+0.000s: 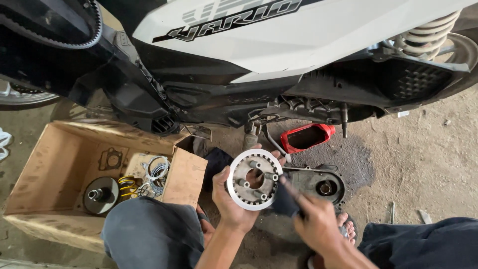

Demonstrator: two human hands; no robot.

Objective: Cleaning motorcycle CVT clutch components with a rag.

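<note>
Taking the round metal plate (254, 179) as the landmark: far to its left stands an open cardboard box (55, 169) holding a dark pulley part (101, 195), yellow springs (127, 183) and a coil of rings (158, 168). Just left of and below the plate is the left hand (230, 201), its palm under the lower left rim, thumb up along the left edge and fingertips (279, 158) curled over the far right rim, so the plate sits clasped, face up, between thumb and fingers. Touching the plate's right edge is a dark rag (285, 199), pinched in the closed fingers of the right hand (318, 225). Behind the plate to its right lies a grey engine cover (321, 183) on the ground, and beyond that a red container (307, 137) under the white scooter (279, 45).
</note>
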